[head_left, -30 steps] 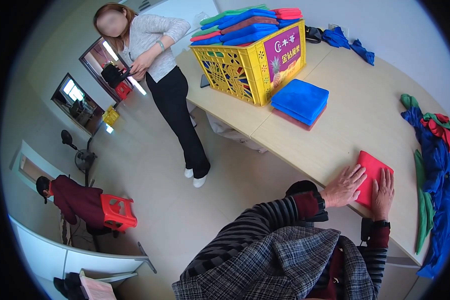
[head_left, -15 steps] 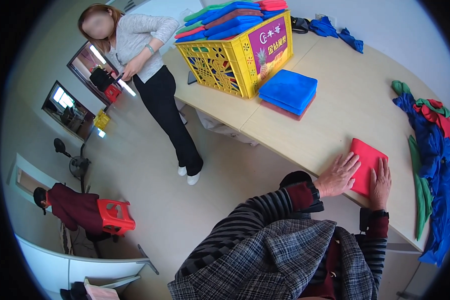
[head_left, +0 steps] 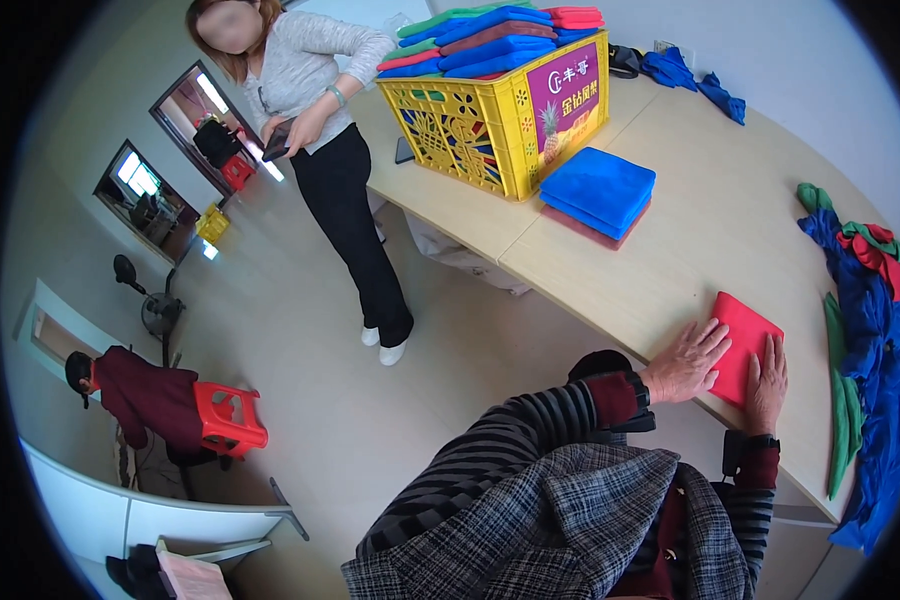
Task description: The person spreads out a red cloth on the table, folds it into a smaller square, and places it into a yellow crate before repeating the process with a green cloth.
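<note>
A folded red cloth (head_left: 740, 345) lies flat near the front edge of the table. My left hand (head_left: 688, 362) rests on its left side with the fingers stretched out. Along its right side lies my right hand (head_left: 767, 385), flat and with fingers extended. Neither hand grips anything. Farther up the table, folded blue cloths (head_left: 598, 190) are stacked on a brownish-red one (head_left: 625, 238). To the right, loose blue cloths (head_left: 870, 350) are bunched along the table's edge with red (head_left: 882, 272) and green (head_left: 842, 410) ones.
A yellow plastic crate (head_left: 515, 130) heaped with folded cloths stands at the table's far side. Beside it a person (head_left: 320, 130) stands holding a phone (head_left: 277, 140). Another person (head_left: 150, 400) sits on a red stool (head_left: 232, 418) at far left. Crumpled blue cloths (head_left: 670, 68) lie behind the crate.
The whole view has shifted slightly, with the table scene lower and to the right. My hands stay flat on the red cloth. The standing person's phone shows more plainly now.
</note>
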A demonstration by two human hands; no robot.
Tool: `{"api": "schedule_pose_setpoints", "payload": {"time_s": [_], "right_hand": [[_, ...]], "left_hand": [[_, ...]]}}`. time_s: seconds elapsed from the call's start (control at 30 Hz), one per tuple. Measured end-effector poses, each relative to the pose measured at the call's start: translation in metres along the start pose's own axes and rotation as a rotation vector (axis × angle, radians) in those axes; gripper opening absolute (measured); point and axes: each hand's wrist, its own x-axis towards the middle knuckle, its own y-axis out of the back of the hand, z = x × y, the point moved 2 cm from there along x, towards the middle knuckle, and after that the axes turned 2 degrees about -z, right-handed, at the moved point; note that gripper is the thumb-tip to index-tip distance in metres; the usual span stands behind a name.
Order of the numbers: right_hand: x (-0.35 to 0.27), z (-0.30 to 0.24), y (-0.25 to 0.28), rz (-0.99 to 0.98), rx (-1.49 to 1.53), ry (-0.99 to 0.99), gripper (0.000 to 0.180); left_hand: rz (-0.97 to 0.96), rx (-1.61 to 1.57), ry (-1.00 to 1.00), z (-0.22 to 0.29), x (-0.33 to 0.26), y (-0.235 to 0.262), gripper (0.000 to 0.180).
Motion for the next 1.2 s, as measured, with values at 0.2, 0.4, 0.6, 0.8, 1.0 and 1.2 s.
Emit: {"api": "schedule_pose_setpoints", "payload": {"time_s": [0.2, 0.4, 0.6, 0.8, 1.0, 1.2], "right_hand": [[-0.0017, 0.001, -0.0001, 0.007, 0.012, 0.003, 0.056], [-0.0025, -0.0007, 0.0001, 0.016, 0.021, -0.006, 0.055], [-0.0028, 0.0024, -0.0022, 0.012, 0.025, -0.01, 0.054], [-0.0027, 0.0036, -0.0018, 0.011, 0.026, -0.009, 0.054], [-0.0022, 0.0029, -0.0021, 0.009, 0.02, -0.012, 0.054], [-0.0025, 0.0019, -0.0024, 0.006, 0.029, -0.016, 0.054]], "left_hand": [[0.048, 0.022, -0.017, -0.001, -0.002, -0.0026, 0.064], [0.026, 0.036, -0.016, -0.0005, -0.0025, -0.0016, 0.065], [0.031, 0.035, -0.01, -0.0004, -0.0036, 0.001, 0.064], [0.03, 0.021, -0.009, -0.0001, -0.0024, 0.0011, 0.064], [0.032, 0.014, -0.012, -0.0006, -0.0024, 0.0005, 0.064], [0.044, 0.03, -0.015, -0.0026, -0.0028, -0.0012, 0.064]]}}
